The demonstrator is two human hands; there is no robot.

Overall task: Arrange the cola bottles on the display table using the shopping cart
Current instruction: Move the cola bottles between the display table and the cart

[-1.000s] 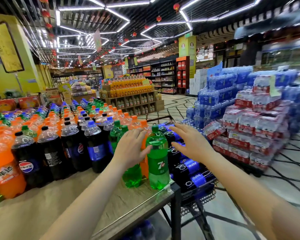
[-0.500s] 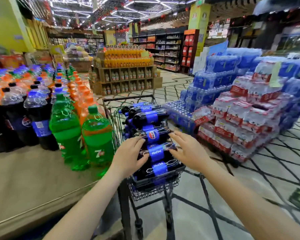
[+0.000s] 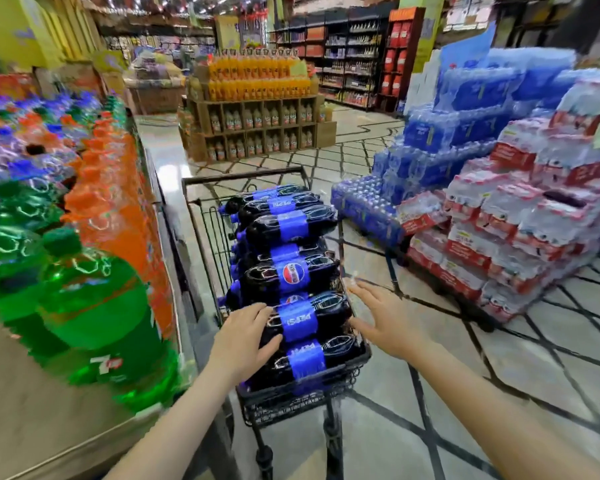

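Now left hand (image 3: 246,336) flat, fingers straight, resting on near cola bottle (image 3: 302,318) in cart (image 3: 326,382); right hand (image 3: 387,320) spread beside cart's right rim, holding nothing. Worktop (image 3: 32,420) left, touching cart.

Both bare forearms extend forward from the lower frame edge toward 12 o'clock. Left hand (image 3: 245,336): palm down, fingers spread and lightly bent, pointing toward 2 o'clock. Right hand (image 3: 383,318): fingers straight and splayed toward 10 o'clock, gripping nothing.
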